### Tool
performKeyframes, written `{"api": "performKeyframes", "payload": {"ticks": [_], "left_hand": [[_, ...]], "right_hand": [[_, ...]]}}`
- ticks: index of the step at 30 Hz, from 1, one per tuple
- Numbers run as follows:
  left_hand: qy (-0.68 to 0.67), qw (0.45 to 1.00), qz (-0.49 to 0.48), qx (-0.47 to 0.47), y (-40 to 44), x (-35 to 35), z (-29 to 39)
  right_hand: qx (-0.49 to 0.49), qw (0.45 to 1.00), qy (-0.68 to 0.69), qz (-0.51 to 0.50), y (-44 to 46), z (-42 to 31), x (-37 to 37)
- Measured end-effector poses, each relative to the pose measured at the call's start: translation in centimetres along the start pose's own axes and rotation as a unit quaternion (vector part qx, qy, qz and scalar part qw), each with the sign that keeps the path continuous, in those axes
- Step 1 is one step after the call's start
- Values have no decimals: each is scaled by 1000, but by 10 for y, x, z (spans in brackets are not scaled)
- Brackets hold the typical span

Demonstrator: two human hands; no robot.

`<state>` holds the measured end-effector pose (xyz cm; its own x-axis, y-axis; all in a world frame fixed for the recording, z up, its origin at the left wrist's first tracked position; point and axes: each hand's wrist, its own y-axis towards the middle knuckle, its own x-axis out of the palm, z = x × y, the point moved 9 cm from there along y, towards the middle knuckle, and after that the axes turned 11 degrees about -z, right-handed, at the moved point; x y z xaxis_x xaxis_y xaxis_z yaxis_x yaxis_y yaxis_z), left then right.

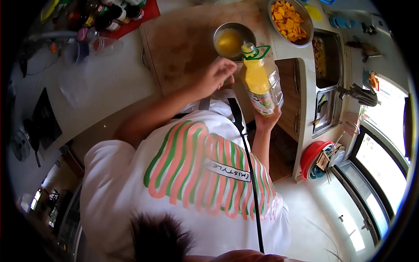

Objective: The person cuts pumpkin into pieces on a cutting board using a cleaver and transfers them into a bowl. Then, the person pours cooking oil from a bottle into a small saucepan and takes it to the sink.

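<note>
My right hand grips a large clear plastic oil bottle near its base. The bottle leans with its uncapped neck towards a metal bowl, and it has a green handle ring and a label. Yellow contents show inside the bottle. The bowl stands on a wooden board and has yellow liquid in it. Just left of the bottle's neck is my left hand, raised and slightly blurred. Its fingers are curled in; whatever they may hold is hidden.
A metal bowl of orange cubes stands right of the board. Beyond it lies a sink with food scraps. Bottles and jars crowd a red mat at upper left. A red basin is at lower right.
</note>
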<state>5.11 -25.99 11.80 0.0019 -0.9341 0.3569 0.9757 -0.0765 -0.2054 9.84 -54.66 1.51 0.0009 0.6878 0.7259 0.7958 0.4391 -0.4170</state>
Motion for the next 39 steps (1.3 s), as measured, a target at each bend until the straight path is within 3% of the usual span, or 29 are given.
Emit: {"api": "performKeyframes", "payload": {"ticks": [1,2,5,8,11,12,16,19,22,25,26,30,33,37,39], "left_hand": [[29,999,14,-20,-3,-13,6],[18,998,26,47,0,-25,8],[61,988,88,111,0,-35,51],[24,991,56,123,9,-20,73],[251,950,-4,185,5,13,121],[237,949,-21,206,6,19,121],[390,913,7,121,5,15,128],[350,936,-38,25,18,12,114],[305,908,-131,258,25,53,146],[241,899,-247,270,30,82,151],[258,893,-241,280,32,90,156],[377,850,-238,280,34,125,171],[411,847,-200,272,33,151,173],[420,874,-179,164,47,200,151],[476,849,-177,146,46,241,144]], "right_hand": [[6,1000,17,-5,1,7,5],[12,999,35,-10,1,13,10],[33,998,56,-26,-3,23,26],[41,998,45,-32,-8,30,38],[60,995,67,-50,-15,39,35],[63,995,67,-47,-17,38,37],[29,997,63,-41,-33,33,25],[-2,999,23,-45,-52,13,17],[-35,998,54,-24,-75,-2,9],[-44,997,46,-46,-95,-17,18],[-25,998,49,-12,-103,-18,18],[-66,995,68,-14,-131,-28,21],[-131,988,71,-32,-154,-44,7],[-265,964,21,-1,-203,-93,-8],[-303,952,-26,31,-234,-120,-16]]}}
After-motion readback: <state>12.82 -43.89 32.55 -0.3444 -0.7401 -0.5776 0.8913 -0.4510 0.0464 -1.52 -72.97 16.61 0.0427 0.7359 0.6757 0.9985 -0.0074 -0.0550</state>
